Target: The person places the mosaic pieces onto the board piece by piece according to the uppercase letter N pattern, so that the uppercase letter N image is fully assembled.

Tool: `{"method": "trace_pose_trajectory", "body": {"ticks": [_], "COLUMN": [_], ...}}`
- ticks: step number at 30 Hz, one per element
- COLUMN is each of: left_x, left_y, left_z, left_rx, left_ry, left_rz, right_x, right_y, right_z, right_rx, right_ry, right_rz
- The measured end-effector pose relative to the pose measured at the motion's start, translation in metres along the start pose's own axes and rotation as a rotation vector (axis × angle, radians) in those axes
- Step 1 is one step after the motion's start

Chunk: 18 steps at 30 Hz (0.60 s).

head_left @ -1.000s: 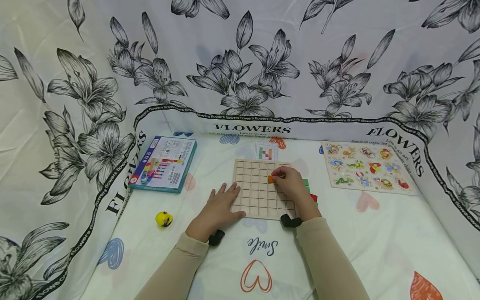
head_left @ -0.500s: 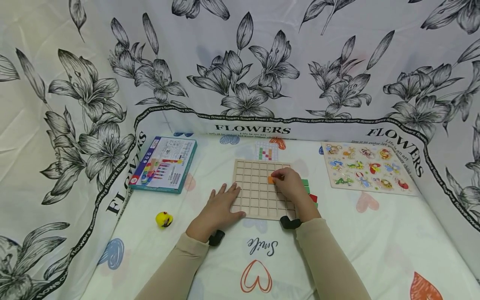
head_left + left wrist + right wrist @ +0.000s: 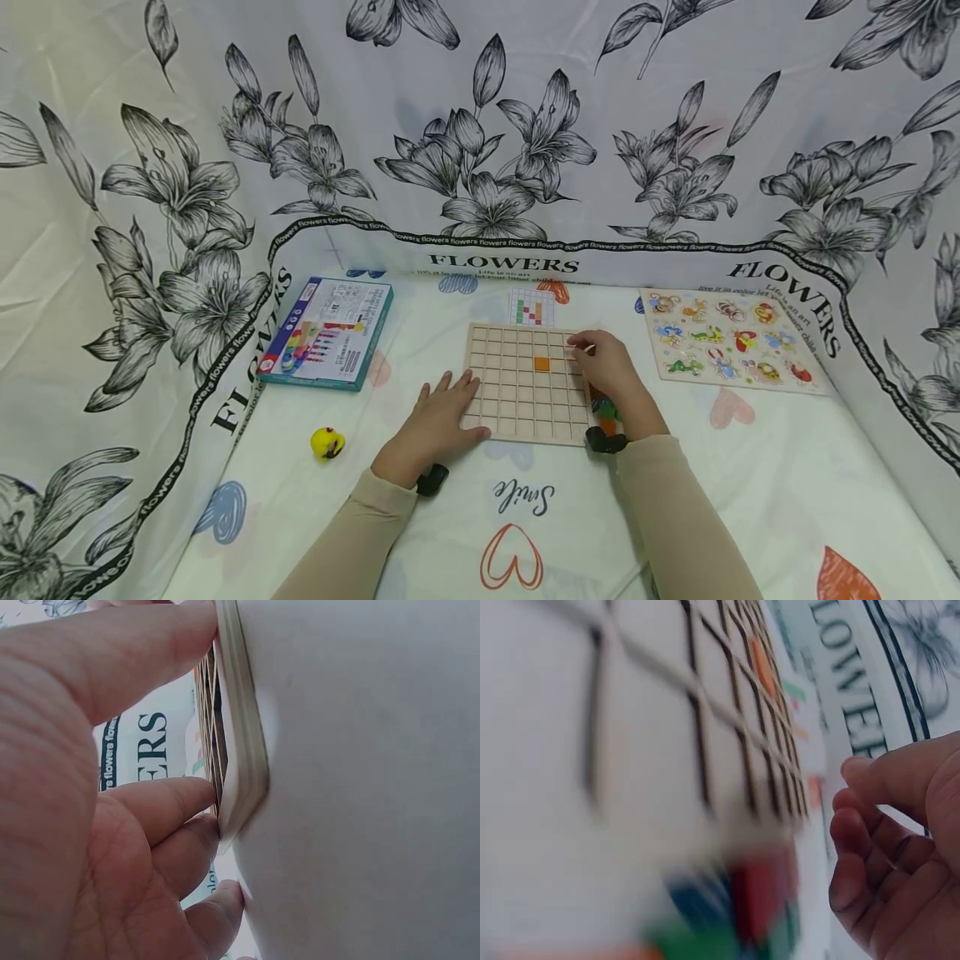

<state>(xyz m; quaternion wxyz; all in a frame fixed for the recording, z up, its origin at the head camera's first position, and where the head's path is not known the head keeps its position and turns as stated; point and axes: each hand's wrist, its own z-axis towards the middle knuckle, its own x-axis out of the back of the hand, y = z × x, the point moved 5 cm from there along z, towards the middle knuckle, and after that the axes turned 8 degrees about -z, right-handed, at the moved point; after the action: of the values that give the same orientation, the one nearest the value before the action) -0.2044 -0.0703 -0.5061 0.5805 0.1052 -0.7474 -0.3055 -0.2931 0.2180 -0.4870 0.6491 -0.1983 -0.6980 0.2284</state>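
A wooden grid board lies flat on the cloth, with one orange square tile in a cell right of its middle. My left hand rests at the board's left edge, fingers spread and thumb at the near corner. The left wrist view shows the thumb and fingertips touching the board's rim. Over the board's right edge hovers my right hand, its fingers loosely bent with nothing visible between them. Beneath it, partly hidden, several coloured tiles sit beside the board.
Behind the board lies a pattern card with coloured squares. A flat toy box is at the back left, and a yellow toy duck nearer. At right lies an insect puzzle board. A flower-printed curtain closes the back.
My right hand has let go of the orange tile, now lying in its cell, and moved right to the board's edge. The left hand has stayed put. The head view has tilted slightly.
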Motion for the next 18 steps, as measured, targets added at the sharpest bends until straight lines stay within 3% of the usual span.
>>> {"method": "trace_pose_trajectory", "body": {"ticks": [7,12,18], "left_x": [0.0,-0.001,-0.001], "left_y": [0.0,-0.001,-0.001], "left_z": [0.002,0.003,0.003], "left_rx": [0.002,0.007,0.004], "left_ry": [-0.004,-0.01,-0.007], "left_rz": [0.014,0.025,0.02], "right_x": [0.024,0.024,0.02], "right_y": [0.027,0.034,0.036], "right_z": [-0.003,-0.005,-0.005], "right_rx": [-0.086,-0.122,-0.091], "right_ry": [-0.093,-0.162,-0.15], "right_rz": [-0.098,-0.139,-0.176]}}
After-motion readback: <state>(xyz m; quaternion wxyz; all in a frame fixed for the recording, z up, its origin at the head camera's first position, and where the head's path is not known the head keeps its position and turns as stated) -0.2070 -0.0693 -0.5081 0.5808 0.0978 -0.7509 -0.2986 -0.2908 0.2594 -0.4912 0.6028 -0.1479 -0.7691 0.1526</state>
